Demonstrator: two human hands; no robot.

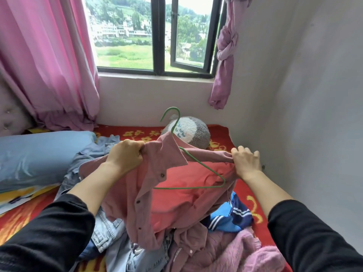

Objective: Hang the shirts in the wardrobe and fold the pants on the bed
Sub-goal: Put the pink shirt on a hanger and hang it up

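Observation:
I hold up a dusty-pink button shirt [172, 195] over the bed. A green wire hanger [198, 163] is inside it, with its hook sticking up past the collar. My left hand [125, 154] grips the collar and left shoulder of the shirt. My right hand [245, 161] pinches the right shoulder seam, its other fingers spread. Below the shirt lie denim jeans [110, 232], a blue and navy striped garment [229, 214] and a fuzzy pink sweater [245, 250] in a heap.
The bed has a red flowered blanket [245, 193]. A blue pillow [39, 154] lies at the left, and a grey plush toy [194, 132] sits by the wall under the window [157, 36]. Pink curtains [49, 65] hang at the left. A grey wall [304, 95] closes the right side.

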